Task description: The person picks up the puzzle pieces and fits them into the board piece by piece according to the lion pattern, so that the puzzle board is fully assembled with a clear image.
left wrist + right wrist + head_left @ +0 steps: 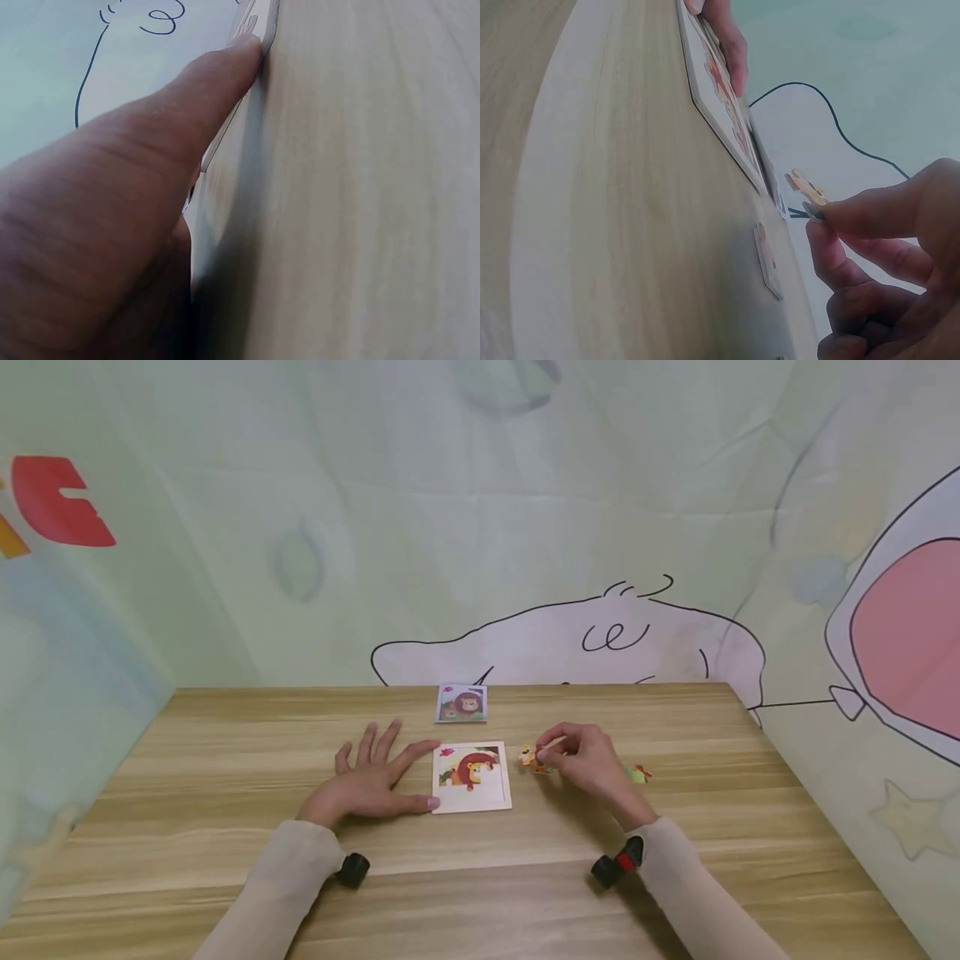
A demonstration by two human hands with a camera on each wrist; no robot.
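A white-framed jigsaw board [491, 789] with part of a lion picture lies on the table. My left hand [371, 783] is spread at its left side, with thumb and index fingertip touching the frame's edge. My right hand [588, 762], just right of the board, pinches a jigsaw piece [806, 186] between thumb and fingertip, above the table. Below it in the right wrist view, another jigsaw piece [766, 261] lies on the wood. Beside my right wrist lies a green and red piece [639, 774], partly hidden by the hand.
Behind the board, near the table's far edge, lies a picture card [461, 703] with a similar lion scene. The wood-grain table [420, 893] meets a printed cloth backdrop [300, 527] at the back and sides.
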